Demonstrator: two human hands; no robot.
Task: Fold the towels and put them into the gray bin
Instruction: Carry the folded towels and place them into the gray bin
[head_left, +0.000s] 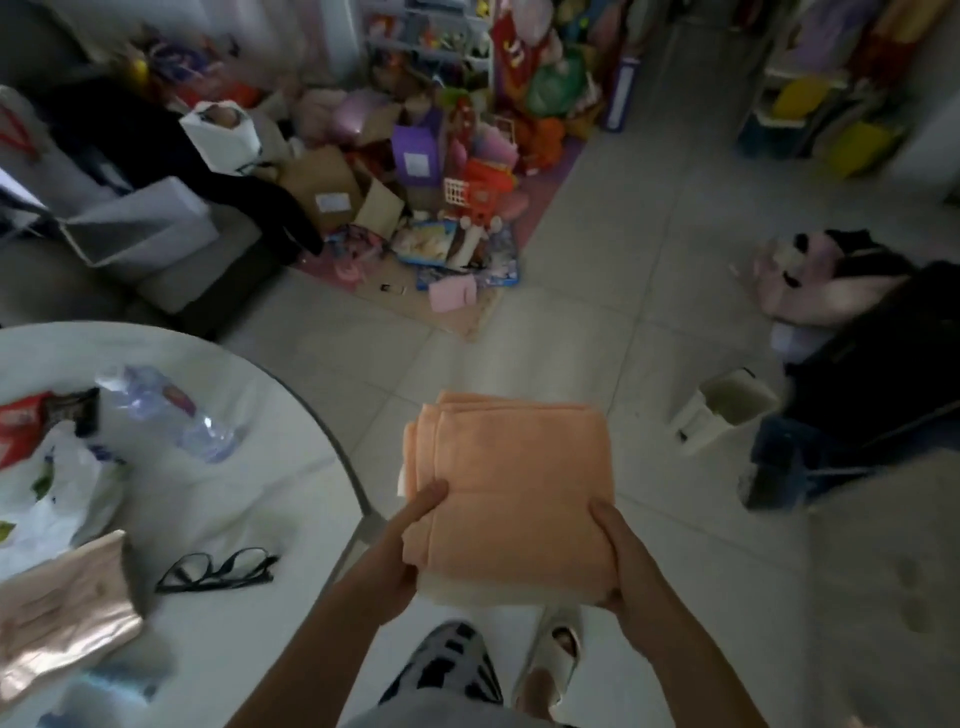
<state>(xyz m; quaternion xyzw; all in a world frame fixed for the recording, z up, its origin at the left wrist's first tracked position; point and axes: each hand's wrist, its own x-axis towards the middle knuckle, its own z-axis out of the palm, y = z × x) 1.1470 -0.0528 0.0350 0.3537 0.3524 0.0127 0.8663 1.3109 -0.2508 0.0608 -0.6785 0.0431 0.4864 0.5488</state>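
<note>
Towel (511, 483), orange/peach, folded into a thick square stack, held up in the air over the tiled floor (649, 338), just right of the round white table (249, 499). A paler cream layer shows at the stack's near bottom edge; can't tell if it's a second towel. Left hand (402, 551) grips the near left corner, thumb on top, fingers curled underneath. Right hand (621, 556) grips the near right corner the same way, thumb on top. Both hands clamped on the towel.

On the table, left side: crushed clear plastic bottle (176, 410) with a red-blue label, blurred and unreadable; red snack packet (18, 421), lettering not legible; white plastic bag (52, 493); black-framed glasses (218, 569); shiny pinkish pouch (62, 613) at the near edge.

Floor, right: small white open-top bin (722, 410) beside dark bags (883, 364). Far center: pile of toys and boxes (441, 171); purple box (415, 153) carries a white label, text too blurred. Near bottom: white slipper (553, 654) on a foot.
</note>
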